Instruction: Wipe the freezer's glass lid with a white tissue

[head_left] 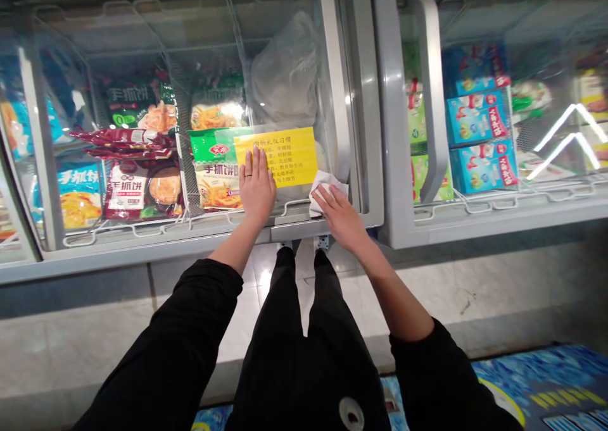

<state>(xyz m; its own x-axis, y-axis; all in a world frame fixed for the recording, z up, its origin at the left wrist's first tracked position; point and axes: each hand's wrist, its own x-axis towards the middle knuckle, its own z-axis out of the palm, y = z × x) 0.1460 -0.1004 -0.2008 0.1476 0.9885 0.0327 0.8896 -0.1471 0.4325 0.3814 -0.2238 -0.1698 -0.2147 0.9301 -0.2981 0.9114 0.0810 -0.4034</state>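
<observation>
Currently, yellow sign (pixel 297 159), mid-frame, is pressed by left hand (pixel 258 187), fingers flat, nothing grasped; white cloth (pixel 327 178), right of frame centre, is pinned under right hand (pixel 342 217), fingers extended. Sign corner could be lifted if cloth is dragged leftward.

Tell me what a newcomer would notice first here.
Probably the yellow sign on the glass-topped freezer, partly covered by the left hand's fingers. By the sign's lower right corner, the right hand's fingers rest on a white cloth or tissue. Farther right, blue boxes stand stacked in the neighbouring freezer.
</observation>
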